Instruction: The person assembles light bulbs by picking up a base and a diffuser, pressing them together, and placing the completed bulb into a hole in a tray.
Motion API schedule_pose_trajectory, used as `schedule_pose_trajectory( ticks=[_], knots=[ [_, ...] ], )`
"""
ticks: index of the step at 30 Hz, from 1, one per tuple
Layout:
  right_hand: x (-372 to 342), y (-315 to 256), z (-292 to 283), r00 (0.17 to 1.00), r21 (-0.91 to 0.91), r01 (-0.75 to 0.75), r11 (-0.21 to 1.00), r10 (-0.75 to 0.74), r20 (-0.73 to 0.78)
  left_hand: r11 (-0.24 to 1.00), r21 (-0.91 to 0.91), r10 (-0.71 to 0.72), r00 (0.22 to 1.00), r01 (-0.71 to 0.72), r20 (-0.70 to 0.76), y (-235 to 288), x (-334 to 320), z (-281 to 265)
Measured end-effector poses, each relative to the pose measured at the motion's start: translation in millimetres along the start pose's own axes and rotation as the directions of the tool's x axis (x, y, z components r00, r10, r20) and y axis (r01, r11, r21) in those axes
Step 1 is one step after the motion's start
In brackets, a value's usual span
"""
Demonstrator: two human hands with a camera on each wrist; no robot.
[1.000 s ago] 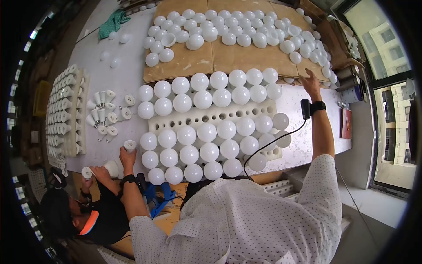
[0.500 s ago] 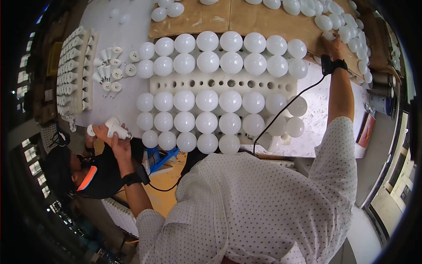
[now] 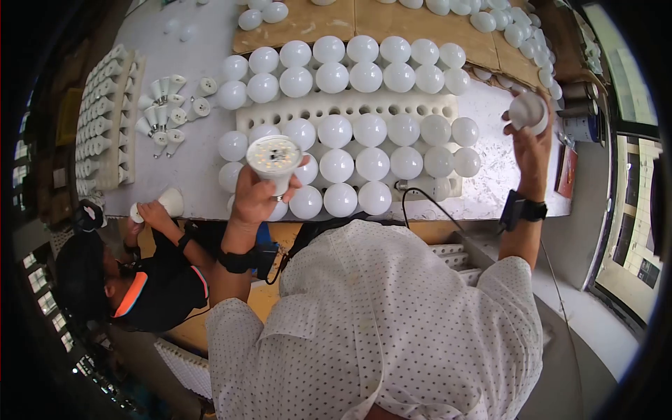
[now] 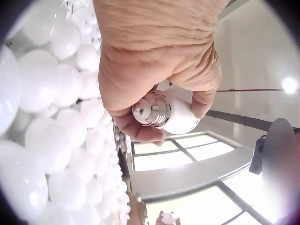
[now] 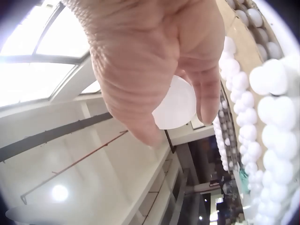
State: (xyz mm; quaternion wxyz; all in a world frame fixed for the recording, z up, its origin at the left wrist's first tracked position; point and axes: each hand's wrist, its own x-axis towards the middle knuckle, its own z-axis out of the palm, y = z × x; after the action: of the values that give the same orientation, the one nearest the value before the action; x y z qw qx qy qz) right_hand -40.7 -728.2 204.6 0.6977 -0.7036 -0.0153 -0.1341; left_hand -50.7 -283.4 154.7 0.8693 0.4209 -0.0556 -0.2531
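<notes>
My left hand [image 3: 255,199] holds a bulb base [image 3: 274,159] upright, its round face with small yellowish chips turned up and its metal screw end down. In the left wrist view the fingers and thumb of the left hand [image 4: 159,70] curl round the base's white body [image 4: 180,115], beside the screw end. On the right, my right hand [image 3: 533,150] grips a white hollow dome cover [image 3: 528,113], its open side visible. The right wrist view has the cover [image 5: 176,105] between the thumb and fingers of the right hand [image 5: 154,65].
Rows of round white bulbs [image 3: 336,166] stand in a foam tray [image 3: 315,110]. Loose domes lie on cardboard [image 3: 308,31] behind. Left are loose bases [image 3: 175,115] and a filled rack [image 3: 105,126]. Another person [image 3: 161,280] works at the left. A cable [image 3: 437,203] crosses near the tray.
My left hand has come up and right from the table's left edge with a bulb base. The right hand has drawn back from the far domes with one cover.
</notes>
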Motion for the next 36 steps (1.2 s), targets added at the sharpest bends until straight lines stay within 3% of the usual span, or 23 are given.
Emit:
schedule_pose_trajectory(
  ticks=[2, 4, 7, 10, 17, 24, 30, 32, 33, 34, 35, 36],
  knots=[
    [-46, -1, 39, 0.981, 0.042, -0.170, 0.985, 0.165, 0.106, 0.988, 0.047, -0.150, 0.985, 0.147, 0.080, -11, 7, 26],
    [-79, 8, 73, 0.951, 0.224, -0.289, 0.931, 0.252, 0.182, 0.960, 0.216, -0.212, 0.964, 0.175, 0.160, -20, 17, 49],
    [-106, 16, 111, 0.947, 0.403, -0.310, 0.861, 0.241, 0.213, 0.906, 0.378, -0.306, 0.912, 0.191, 0.274, -22, 19, 71],
    [-115, 10, 134, 0.937, 0.468, -0.337, 0.817, 0.241, 0.254, 0.887, 0.367, -0.391, 0.880, 0.281, 0.269, -23, 17, 79],
    [-123, 11, 146, 0.929, 0.495, -0.332, 0.803, 0.187, 0.319, 0.922, 0.325, -0.319, 0.889, 0.211, 0.328, -31, 11, 78],
    [-127, 10, 151, 0.926, 0.503, -0.346, 0.792, 0.202, 0.318, 0.908, 0.326, -0.367, 0.878, 0.265, 0.308, -29, 5, 73],
    [-126, 1, 149, 0.907, 0.402, -0.379, 0.834, 0.249, 0.338, 0.874, 0.412, -0.390, 0.875, 0.255, 0.286, -28, 5, 72],
    [-122, -4, 147, 0.910, -0.040, -0.202, 0.978, 0.203, 0.361, 0.848, 0.476, -0.395, 0.876, 0.232, 0.276, -26, 8, 71],
    [-122, -10, 147, 0.910, -0.039, -0.208, 0.977, 0.208, 0.359, 0.784, 0.575, -0.445, 0.859, 0.235, 0.255, -21, 8, 73],
    [-121, -17, 149, 0.885, -0.183, -0.125, 0.975, 0.193, 0.425, 0.709, 0.666, -0.491, 0.841, 0.232, 0.229, -18, 8, 74],
    [-120, -23, 152, 0.852, -0.317, -0.027, 0.948, 0.188, 0.489, 0.708, 0.666, -0.493, 0.840, 0.234, 0.228, -18, 8, 74],
    [-120, -26, 154, 0.852, -0.316, -0.029, 0.948, 0.189, 0.487, 0.681, 0.700, -0.491, 0.842, 0.213, 0.222, -18, 8, 74]
  ],
)
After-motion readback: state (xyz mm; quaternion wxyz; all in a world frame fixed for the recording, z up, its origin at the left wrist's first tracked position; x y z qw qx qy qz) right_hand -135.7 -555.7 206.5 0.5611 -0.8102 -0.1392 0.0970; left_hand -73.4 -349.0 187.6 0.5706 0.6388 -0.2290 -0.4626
